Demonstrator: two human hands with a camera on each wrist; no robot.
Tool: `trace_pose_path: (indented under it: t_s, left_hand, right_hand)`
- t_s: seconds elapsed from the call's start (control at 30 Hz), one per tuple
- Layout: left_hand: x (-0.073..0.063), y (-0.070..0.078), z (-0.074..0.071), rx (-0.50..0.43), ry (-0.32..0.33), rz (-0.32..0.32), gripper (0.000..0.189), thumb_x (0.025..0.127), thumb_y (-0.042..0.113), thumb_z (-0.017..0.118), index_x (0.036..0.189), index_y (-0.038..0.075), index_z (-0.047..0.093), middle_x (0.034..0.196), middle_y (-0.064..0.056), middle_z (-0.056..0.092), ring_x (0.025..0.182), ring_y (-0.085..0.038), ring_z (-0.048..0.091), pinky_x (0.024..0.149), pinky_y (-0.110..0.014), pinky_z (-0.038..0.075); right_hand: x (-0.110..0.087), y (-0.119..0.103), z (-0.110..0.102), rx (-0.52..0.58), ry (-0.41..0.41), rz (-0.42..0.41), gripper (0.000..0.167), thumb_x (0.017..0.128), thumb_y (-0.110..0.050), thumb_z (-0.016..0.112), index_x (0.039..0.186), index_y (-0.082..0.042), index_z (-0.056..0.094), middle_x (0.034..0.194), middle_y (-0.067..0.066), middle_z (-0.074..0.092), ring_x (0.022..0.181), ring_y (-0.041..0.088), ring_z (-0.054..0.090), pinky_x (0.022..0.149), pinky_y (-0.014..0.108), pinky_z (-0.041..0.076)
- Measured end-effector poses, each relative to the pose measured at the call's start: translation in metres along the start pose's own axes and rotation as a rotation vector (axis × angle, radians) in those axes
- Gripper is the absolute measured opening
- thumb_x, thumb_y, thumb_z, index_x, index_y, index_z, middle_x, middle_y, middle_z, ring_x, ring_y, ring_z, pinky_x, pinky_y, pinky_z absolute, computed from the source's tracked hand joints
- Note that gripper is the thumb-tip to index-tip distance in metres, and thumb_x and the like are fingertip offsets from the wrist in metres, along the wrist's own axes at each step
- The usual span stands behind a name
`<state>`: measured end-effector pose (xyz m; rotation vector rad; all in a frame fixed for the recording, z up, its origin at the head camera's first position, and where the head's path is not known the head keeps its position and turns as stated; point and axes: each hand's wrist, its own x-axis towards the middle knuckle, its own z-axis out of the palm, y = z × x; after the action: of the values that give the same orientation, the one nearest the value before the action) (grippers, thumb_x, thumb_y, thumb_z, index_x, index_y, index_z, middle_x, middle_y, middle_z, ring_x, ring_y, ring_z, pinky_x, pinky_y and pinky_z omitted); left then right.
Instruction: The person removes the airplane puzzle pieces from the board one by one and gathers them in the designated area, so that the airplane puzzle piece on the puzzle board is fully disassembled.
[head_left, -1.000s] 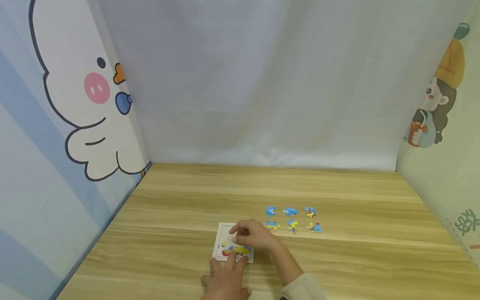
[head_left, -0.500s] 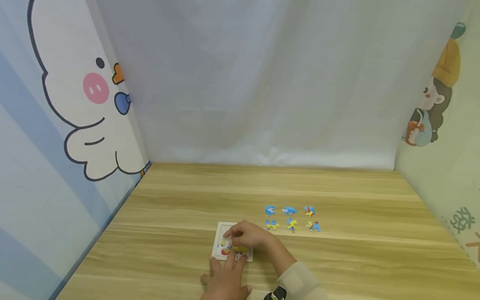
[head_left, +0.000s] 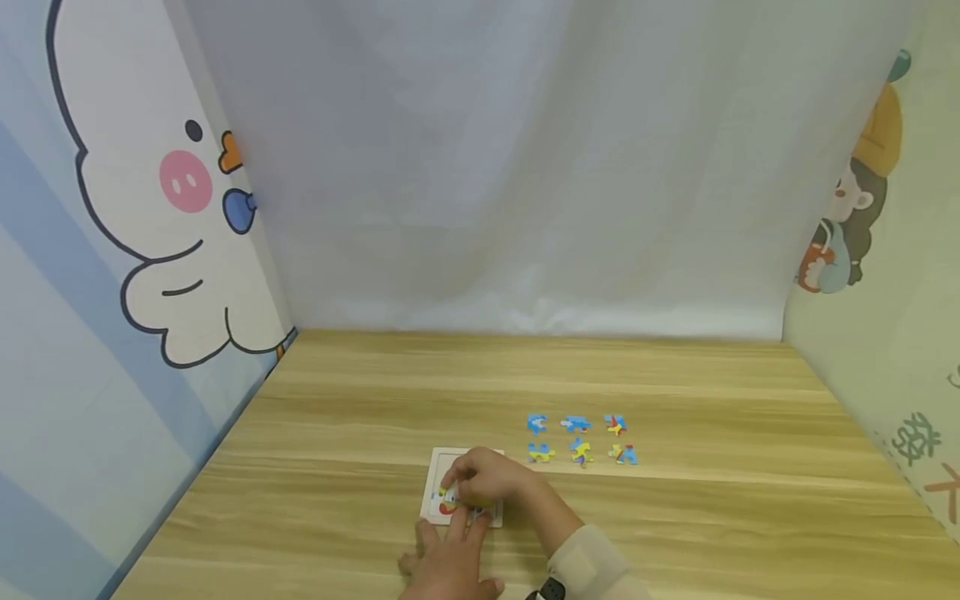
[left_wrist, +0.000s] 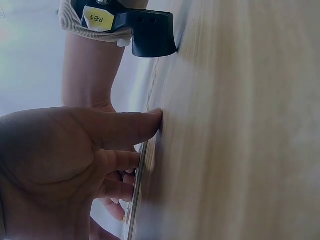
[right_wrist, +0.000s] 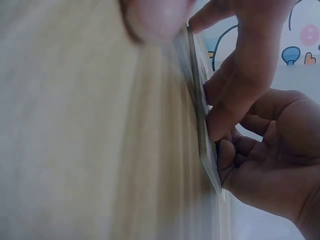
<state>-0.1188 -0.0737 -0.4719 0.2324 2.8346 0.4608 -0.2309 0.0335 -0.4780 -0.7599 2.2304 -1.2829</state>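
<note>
A square puzzle tray (head_left: 426, 505) with a pale frame lies on the table near its front, with colourful puzzle pieces (head_left: 447, 507) in its lower part. My left hand (head_left: 450, 567) rests at the tray's near edge, fingers extended and their tips on the frame and lower pieces. Over the tray, my right hand (head_left: 487, 477) bends its fingers and thumb down onto a puzzle piece, pinching it; the fingers hide most of that piece. In the right wrist view the left fingers (right_wrist: 245, 70) press the tray's edge, while the right hand's curled fingertips meet low over its surface.
Several loose puzzle pieces (head_left: 575, 424), blue, yellow and red, lie in two rows right of the tray. A grey curtain (head_left: 525, 167) hangs behind the wood-grain table (head_left: 337, 433); printed cloth panels flank it. A dark wrist device (left_wrist: 152, 32) sits at the right cuff.
My right hand has moved slightly left and down onto the tray, its fingers now lower over the pieces. The left hand has held its place at the tray's edge.
</note>
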Motion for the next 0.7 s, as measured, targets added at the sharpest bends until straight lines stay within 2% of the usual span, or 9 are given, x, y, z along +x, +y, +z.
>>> trace_pose_path:
  t_s: [0.23, 0.57, 0.7]
  left_hand:
    - [0.0027, 0.0021, -0.0003, -0.006, 0.006, -0.001, 0.079, 0.069, 0.044, 0.079, 0.134, 0.013, 0.047, 0.142, -0.010, 0.031, 0.112, -0.063, 0.024, 0.063, -0.081, 0.027]
    - [0.0011, 0.0009, -0.0038, -0.009, -0.011, 0.010, 0.078, 0.069, 0.043, 0.079, 0.133, 0.012, 0.047, 0.135, -0.009, 0.034, 0.109, -0.066, 0.025, 0.061, -0.081, 0.029]
    - [0.0012, 0.0017, -0.0041, -0.011, -0.011, 0.011, 0.077, 0.069, 0.042, 0.078, 0.132, 0.011, 0.047, 0.136, -0.009, 0.034, 0.109, -0.066, 0.025, 0.062, -0.081, 0.028]
  right_hand:
    - [0.0009, 0.0003, -0.0013, 0.094, 0.021, -0.027, 0.016, 0.082, 0.005, 0.057, 0.093, -0.002, 0.066, 0.078, 0.002, 0.062, 0.072, 0.012, 0.054, 0.066, 0.024, 0.045]
    - [0.0061, -0.0023, 0.0060, 0.034, 0.065, -0.052, 0.015, 0.076, 0.007, 0.063, 0.086, -0.005, 0.063, 0.064, 0.000, 0.059, 0.060, 0.009, 0.054, 0.056, 0.021, 0.045]
    - [0.0045, -0.0030, 0.0070, 0.057, 0.108, -0.040, 0.017, 0.076, 0.008, 0.060, 0.085, -0.005, 0.062, 0.065, 0.001, 0.058, 0.059, 0.011, 0.054, 0.054, 0.021, 0.044]
